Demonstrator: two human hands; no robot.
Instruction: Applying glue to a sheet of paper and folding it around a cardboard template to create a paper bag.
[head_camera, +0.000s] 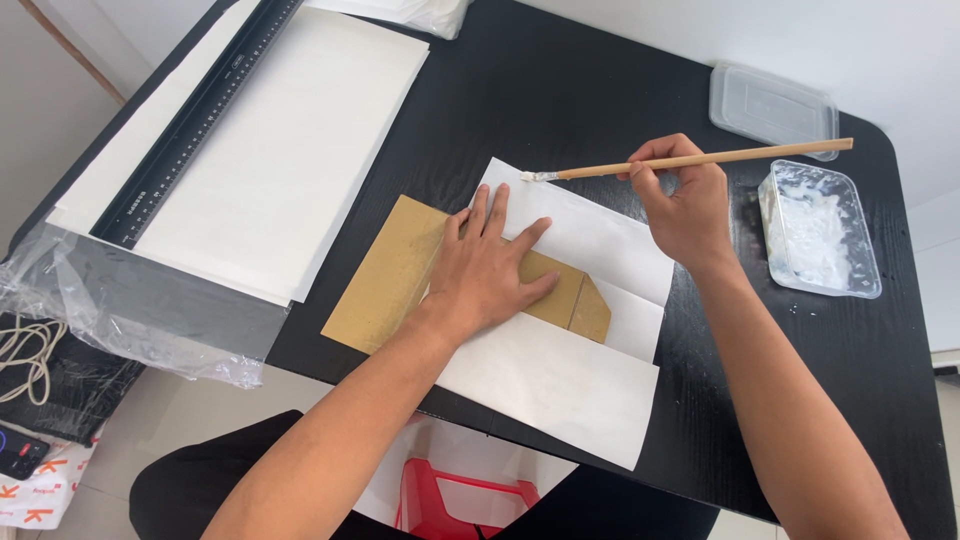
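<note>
Gluing step in hand, by the look of it. Your left hand (487, 272) lies flat, fingers spread, pressing the brown cardboard piece (400, 272) down onto the white paper sheet (560, 385). It grasps nothing; it only bears down.

Your right hand (685, 205) pinches a wooden-handled brush (690, 160) near mid-shaft. The bristle tip sits at the far upper edge of the paper, just beyond your left fingertips, touching or all but touching the sheet; I cannot tell which. The tip looks white, as if loaded with paste.

To the right of your right hand stands a clear tub of white paste (820, 228), with its clear lid (772, 105) beyond it, both near. Well to the left of your left hand lie a stack of large white sheets (280, 150) and a long black ruler (195, 120) across them.

The paper flap above the cardboard seems unfolded and exposed. Judging from that, the next move calls for even strokes along that flap while your left hand keeps the cardboard from sliding, and a light load on the brush so the paste stays off the black table (560, 90).
</note>
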